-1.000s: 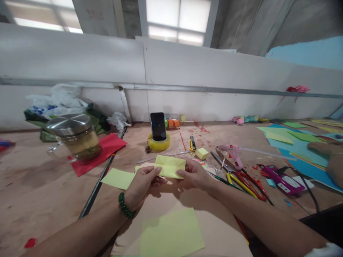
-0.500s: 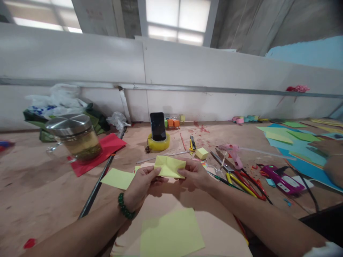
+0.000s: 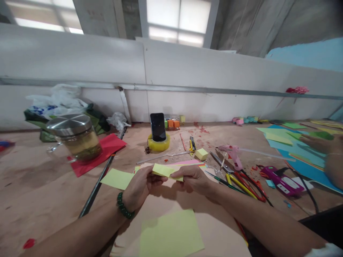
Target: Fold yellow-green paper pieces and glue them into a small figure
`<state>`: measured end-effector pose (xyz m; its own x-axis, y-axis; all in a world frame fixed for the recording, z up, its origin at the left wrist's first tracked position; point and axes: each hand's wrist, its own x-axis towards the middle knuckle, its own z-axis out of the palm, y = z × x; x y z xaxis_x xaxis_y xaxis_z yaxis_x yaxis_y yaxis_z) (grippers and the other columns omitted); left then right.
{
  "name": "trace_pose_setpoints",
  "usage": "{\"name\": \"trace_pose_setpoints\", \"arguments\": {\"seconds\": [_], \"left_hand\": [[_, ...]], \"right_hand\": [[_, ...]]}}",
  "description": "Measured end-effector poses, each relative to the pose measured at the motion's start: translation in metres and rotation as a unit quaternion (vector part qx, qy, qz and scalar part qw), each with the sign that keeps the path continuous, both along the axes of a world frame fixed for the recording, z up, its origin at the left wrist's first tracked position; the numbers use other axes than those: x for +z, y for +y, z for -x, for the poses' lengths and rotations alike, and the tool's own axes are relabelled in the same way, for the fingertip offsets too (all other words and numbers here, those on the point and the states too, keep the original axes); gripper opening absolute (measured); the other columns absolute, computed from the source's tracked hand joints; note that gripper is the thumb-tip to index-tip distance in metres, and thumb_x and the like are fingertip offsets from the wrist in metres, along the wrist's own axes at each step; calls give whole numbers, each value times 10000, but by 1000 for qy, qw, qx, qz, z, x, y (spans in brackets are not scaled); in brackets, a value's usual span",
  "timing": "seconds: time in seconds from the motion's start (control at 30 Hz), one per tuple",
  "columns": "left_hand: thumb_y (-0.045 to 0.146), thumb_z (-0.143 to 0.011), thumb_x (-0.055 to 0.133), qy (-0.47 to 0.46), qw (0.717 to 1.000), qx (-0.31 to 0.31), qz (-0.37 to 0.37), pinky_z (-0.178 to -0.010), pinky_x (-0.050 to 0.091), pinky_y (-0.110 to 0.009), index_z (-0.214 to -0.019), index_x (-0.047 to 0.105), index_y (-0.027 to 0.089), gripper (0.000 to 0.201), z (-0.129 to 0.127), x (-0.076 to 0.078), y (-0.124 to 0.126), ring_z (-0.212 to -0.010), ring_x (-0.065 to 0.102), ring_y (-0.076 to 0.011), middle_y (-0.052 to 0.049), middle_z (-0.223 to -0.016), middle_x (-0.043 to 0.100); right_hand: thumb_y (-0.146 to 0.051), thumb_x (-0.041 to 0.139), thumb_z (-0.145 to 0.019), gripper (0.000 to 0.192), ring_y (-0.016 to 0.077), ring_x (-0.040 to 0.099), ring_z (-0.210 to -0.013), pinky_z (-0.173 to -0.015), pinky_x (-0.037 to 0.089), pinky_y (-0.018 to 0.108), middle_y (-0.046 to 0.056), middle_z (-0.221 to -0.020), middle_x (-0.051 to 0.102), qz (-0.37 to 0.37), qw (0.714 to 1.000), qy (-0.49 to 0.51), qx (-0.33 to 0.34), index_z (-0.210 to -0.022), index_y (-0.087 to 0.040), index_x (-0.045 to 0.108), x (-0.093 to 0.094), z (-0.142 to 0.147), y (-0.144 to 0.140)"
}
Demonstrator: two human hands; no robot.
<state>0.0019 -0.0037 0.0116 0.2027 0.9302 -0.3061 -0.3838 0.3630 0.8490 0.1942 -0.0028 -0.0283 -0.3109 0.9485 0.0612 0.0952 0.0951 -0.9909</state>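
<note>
Between my two hands is a small folded piece of yellow paper point(image 3: 164, 170), held just above a stack of pale pink paper point(image 3: 219, 225). My left hand point(image 3: 143, 184) grips its left end, the fingers curled under it. At the other end my right hand point(image 3: 194, 180) pinches it, thumb and finger lying along the paper. A flat yellow sheet point(image 3: 171, 232) lies on the stack nearest me. Another yellow sheet point(image 3: 117, 178) rests to the left of my left hand. Beyond my right hand sits a small yellow paper cube point(image 3: 201, 154).
A phone point(image 3: 158, 126) stands in a yellow tape roll point(image 3: 159, 144). On the left, a lidded glass mug point(image 3: 83, 142) sits on red paper point(image 3: 114, 144). Scissors point(image 3: 223, 164), a pink glue gun point(image 3: 232, 153) and a purple device point(image 3: 281, 180) lie right. Another person's hand point(image 3: 318, 144) is far right.
The yellow paper has been folded narrower and tilted lower between my hands. My right thumb has slid inward along it. The other person's hand has shifted slightly left.
</note>
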Motion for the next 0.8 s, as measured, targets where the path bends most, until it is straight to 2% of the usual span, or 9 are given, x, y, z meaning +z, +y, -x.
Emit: {"name": "trace_pose_setpoints", "arguments": {"seconds": [0.1, 0.2, 0.47, 0.57, 0.63, 0.7, 0.8], "left_hand": [[217, -840, 570, -25, 1000, 8, 5, -584, 545, -198, -707, 672, 125, 191, -1, 2, -1, -559, 663, -131, -44, -632, 709], [121, -732, 699, -15, 1000, 1, -1, -550, 525, -144, -737, 665, 126, 35, 0, 1, -2, -584, 663, -110, -33, -647, 708], [145, -575, 827, -11, 999, -2, -38, -559, 518, -128, -753, 689, 111, 228, 4, -9, 1, -601, 639, -90, -38, -712, 704], [193, -539, 844, 6, 998, 16, -64, -559, 509, -131, -764, 686, 107, 289, 4, -9, 3, -595, 630, -84, -30, -710, 700], [232, -535, 839, 26, 993, 36, -107, -567, 512, -149, -790, 670, 111, 330, 3, -7, 2, -594, 623, -85, -22, -718, 696], [250, -542, 820, 54, 983, 55, -165, -579, 522, -180, -841, 640, 128, 370, 3, -6, 0, -600, 623, -96, -5, -730, 685], [228, -597, 754, 120, 961, 47, -244, -578, 527, -229, -1003, 587, 159, 445, 1, -6, -6, -597, 626, -118, 36, -702, 637]], "right_hand": [[-154, 447, -613, 415, 56, 502, -420, -387, 388, 150, -11, -586, 639, -38, 999, 5, -1, -858, -182, 781, 1, 0, 4], [-158, 443, -603, 402, 82, 562, -499, -490, 466, 192, -1, -621, 667, -75, 997, 24, 5, -815, -187, 784, 0, 0, 6], [-175, 466, -624, 376, 74, 499, -434, -377, 349, 168, 0, -596, 626, -53, 999, 5, -9, -822, -186, 785, -4, 3, 7], [-183, 498, -658, 335, 88, 522, -462, -406, 377, 186, 8, -616, 632, -43, 999, 14, 12, -840, -182, 779, -6, 3, 8], [-196, 533, -702, 276, 122, 583, -561, -514, 460, 235, 23, -671, 651, -58, 997, 20, 46, -842, -182, 770, -2, 1, 7], [-232, 570, -748, 210, 185, 640, -783, -714, 510, 325, 59, -866, 682, -98, 991, 19, 90, -830, -188, 757, 6, -3, 5], [-323, 602, -793, 170, 263, 529, -1159, -980, 402, 428, 77, -1206, 604, -175, 979, 11, 100, -861, -207, 706, 19, -7, 0]]}}
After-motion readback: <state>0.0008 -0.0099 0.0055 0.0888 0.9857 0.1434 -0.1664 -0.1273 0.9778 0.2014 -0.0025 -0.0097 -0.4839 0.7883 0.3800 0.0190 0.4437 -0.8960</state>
